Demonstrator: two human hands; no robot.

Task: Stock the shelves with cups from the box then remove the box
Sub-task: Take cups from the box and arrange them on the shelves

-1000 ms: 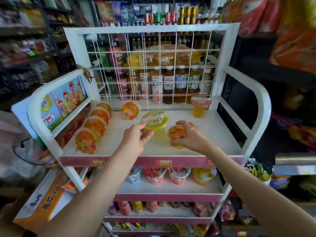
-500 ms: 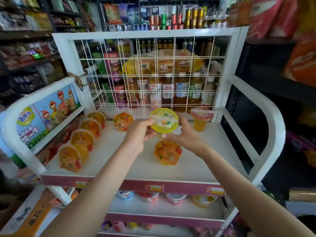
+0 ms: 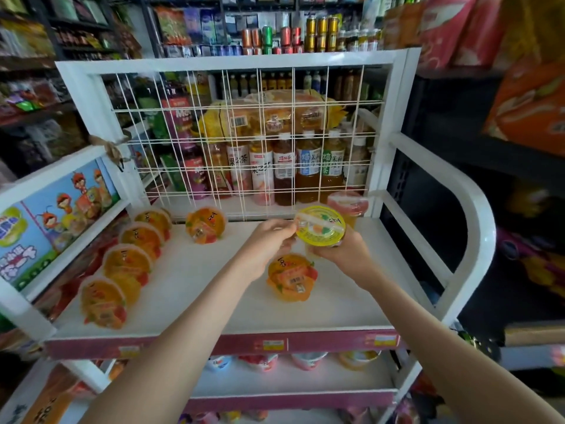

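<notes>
Stocking step: the left hand (image 3: 266, 246) pinches the lid rim of 1 yellow-lidded cup (image 3: 320, 226) and the right hand (image 3: 345, 255) grips its body, above the far right of the top shelf (image 3: 214, 301). Next, I judge, it needs setting upright beside the pink-lidded cup (image 3: 348, 203).

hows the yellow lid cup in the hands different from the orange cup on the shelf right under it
Lid: the yellow-lidded cup has a yellow-green top; the orange cup has an orange one.
Support: the yellow-lidded cup is held above the top shelf, with the left hand pinching its rim and the right hand gripping from below. The orange cup rests on that shelf, unheld.
Both are round sealed cups.
</notes>
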